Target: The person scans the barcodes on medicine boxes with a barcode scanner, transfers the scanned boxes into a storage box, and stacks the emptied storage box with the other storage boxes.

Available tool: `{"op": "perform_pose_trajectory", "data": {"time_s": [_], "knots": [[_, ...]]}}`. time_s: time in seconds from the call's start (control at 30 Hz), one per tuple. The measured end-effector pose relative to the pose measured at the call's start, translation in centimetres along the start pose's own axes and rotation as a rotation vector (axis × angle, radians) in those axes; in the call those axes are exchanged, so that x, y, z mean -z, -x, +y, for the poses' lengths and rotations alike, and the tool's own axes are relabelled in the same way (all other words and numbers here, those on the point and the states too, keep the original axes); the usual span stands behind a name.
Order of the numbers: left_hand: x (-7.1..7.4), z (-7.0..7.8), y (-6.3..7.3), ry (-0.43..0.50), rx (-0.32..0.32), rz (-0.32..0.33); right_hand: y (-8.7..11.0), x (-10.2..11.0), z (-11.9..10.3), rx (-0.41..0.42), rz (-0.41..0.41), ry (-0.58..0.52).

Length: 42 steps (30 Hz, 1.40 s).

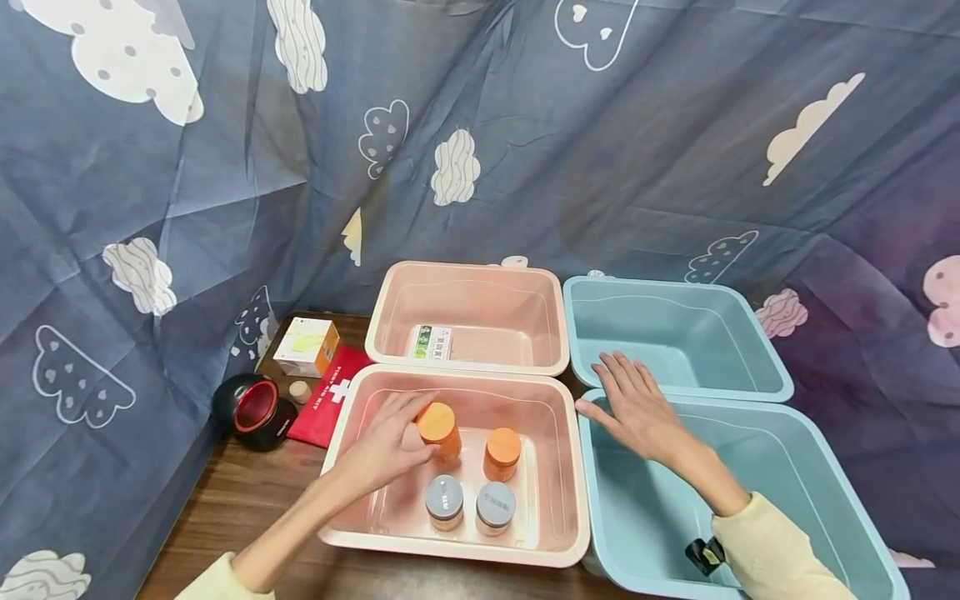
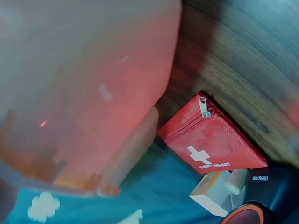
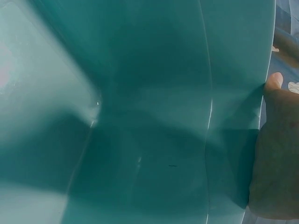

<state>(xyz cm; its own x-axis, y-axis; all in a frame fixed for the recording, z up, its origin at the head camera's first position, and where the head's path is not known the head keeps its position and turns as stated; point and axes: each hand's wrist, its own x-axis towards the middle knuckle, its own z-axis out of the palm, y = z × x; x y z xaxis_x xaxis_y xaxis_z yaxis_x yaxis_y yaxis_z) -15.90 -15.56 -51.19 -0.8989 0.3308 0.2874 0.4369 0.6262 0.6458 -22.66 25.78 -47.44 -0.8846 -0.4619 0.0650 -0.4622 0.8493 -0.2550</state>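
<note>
In the head view my left hand (image 1: 390,442) reaches into the front pink bin (image 1: 457,558). Thumb and fingers grip a jar with an orange lid (image 1: 437,422), which looks taller than the others. Beside it stands another orange-lidded jar (image 1: 502,454). Two grey-lidded jars, a left one (image 1: 445,500) and a right one (image 1: 496,507), are nearer the bin's front. Fingers spread and straight, my right hand (image 1: 637,408) is over the back left corner of the front blue bin (image 1: 750,450), holding nothing. The left wrist view mostly shows blurred pink bin wall.
Behind are another pink bin (image 1: 468,275) with a label (image 1: 431,342) inside and another blue bin (image 1: 675,292). At left lie a red first aid pouch (image 1: 330,400), a small box (image 1: 306,346), and a black rounded object (image 1: 255,412). A patterned cloth hangs behind.
</note>
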Motion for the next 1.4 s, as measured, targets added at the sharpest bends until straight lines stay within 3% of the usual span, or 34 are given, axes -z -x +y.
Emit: {"op": "perform_pose_trajectory", "data": {"time_s": [0.07, 0.2, 0.27, 0.4, 0.57, 0.67, 0.8, 0.9, 1.13, 1.4], "knots": [[1.8, 2.2, 0.4, 0.047, 0.023, 0.05, 0.0, 0.0, -0.1, -0.005, -0.008, -0.002], [4.1, 4.2, 1.6, 0.063, 0.042, 0.128, 0.0, 0.5, -0.6, -0.015, -0.02, -0.006], [5.4, 5.4, 2.3, 0.082, 0.09, 0.145, 0.0, 0.5, -0.5, -0.015, -0.02, -0.007], [7.6, 6.5, 3.4, 0.206, 0.145, 0.199, 0.0, 0.5, -0.6, -0.022, -0.028, -0.003], [9.7, 7.0, 5.2, 0.408, 0.164, 0.279, 0.0, 0.8, -0.8, -0.036, -0.062, 0.02], [10.8, 6.4, 6.1, 0.439, 0.15, 0.346, 0.0, 0.9, -0.8, -0.037, -0.066, 0.019], [12.1, 4.5, 7.1, 0.361, 0.155, 0.448, 0.0, 0.9, -0.8, -0.033, -0.065, 0.015], [12.7, 2.9, 7.7, 0.298, 0.226, 0.515, 0.0, 0.7, -0.6, -0.024, -0.049, 0.008], [12.3, -0.4, 7.9, 0.237, 0.488, 0.663, 0.0, 0.3, -0.3, 0.007, -0.006, -0.02], [10.5, -3.1, 7.4, 0.091, 0.617, 0.826, 0.1, 0.9, -0.9, -0.022, -0.039, 0.021]]}}
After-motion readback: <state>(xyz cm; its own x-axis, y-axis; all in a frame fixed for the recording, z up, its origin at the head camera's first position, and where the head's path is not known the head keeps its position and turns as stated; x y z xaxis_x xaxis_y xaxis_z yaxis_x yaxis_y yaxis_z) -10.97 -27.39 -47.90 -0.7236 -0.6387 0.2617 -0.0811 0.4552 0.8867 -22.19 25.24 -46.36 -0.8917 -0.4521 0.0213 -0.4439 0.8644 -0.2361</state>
